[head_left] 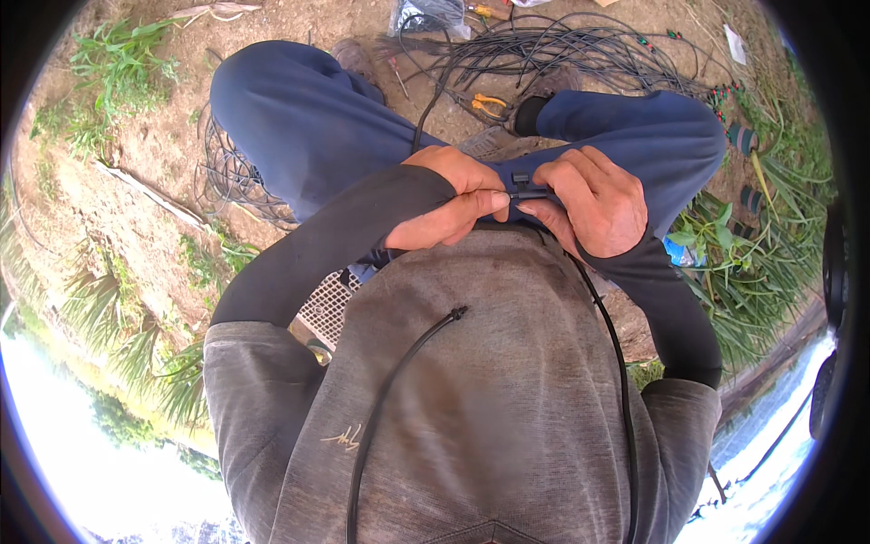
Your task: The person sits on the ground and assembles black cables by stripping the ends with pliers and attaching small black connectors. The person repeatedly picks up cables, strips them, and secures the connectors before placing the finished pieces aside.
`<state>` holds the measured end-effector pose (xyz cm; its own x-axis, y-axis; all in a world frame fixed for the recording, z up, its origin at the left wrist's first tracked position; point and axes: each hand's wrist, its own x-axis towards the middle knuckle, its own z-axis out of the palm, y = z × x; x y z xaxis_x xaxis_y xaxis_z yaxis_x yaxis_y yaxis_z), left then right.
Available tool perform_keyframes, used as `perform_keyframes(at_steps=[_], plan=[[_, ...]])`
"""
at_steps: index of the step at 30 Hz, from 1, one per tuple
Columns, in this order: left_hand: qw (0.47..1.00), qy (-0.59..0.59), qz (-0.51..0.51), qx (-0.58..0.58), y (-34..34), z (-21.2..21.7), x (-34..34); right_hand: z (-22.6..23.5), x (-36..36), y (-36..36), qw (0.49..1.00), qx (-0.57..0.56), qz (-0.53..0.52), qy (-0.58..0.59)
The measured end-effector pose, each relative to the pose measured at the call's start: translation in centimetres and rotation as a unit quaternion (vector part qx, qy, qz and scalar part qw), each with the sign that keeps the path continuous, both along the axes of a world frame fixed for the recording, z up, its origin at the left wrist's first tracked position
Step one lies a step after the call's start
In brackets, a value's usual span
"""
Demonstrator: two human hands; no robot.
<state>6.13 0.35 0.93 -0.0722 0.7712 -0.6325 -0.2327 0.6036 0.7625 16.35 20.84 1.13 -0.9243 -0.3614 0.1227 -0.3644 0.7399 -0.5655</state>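
Over my lap, both hands meet at a short black cable joint (527,193). My left hand (446,201) pinches its left end between thumb and fingers. The other end is pinched in my right hand (596,204), its fingers curled over. A small black block (520,178) sits just beyond the joint, between the hands; whether it is attached, I cannot tell. A black cable (439,91) runs from the ground toward my left hand. My fingers hide much of the joint.
Pliers with orange handles (489,106) and a thin red-handled tool (399,80) lie on the dirt between my feet. Beyond is a tangle of black cables (562,45) beside a clear plastic bag (430,18). More wire (231,177) is coiled at left. Grassy plants (770,227) grow at right.
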Motion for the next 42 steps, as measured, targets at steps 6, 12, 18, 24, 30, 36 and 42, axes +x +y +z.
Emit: perform_keyframes(at_steps=[6,12,18,24,30,36,42], plan=[[0.999,-0.015,0.01,0.029,0.3,-0.6,0.0,-0.8,-0.3,0.5,1.0,0.021,0.017,0.015],[1.0,0.023,0.014,0.002,0.0,-0.9,0.3,-1.2,0.4,0.2,0.999,-0.014,0.019,-0.03],[0.998,0.055,-0.013,0.032,-0.8,-2.2,2.3,-0.5,1.7,0.2,0.992,-0.045,0.046,-0.107],[0.939,0.287,0.028,0.187,-2.1,-3.4,6.8,-1.2,4.2,-1.4,0.983,-0.087,0.06,-0.15],[0.923,0.321,0.03,0.208,-3.1,-4.0,8.3,-1.6,5.1,-2.2,0.974,-0.138,0.048,-0.173],[0.925,0.332,0.065,0.171,-3.1,-3.6,8.0,-0.9,4.8,-2.2,0.988,-0.058,0.027,-0.142],[0.895,0.382,0.049,0.224,-2.9,-4.0,7.6,-0.9,5.2,-2.2,0.984,-0.091,0.006,-0.15]])
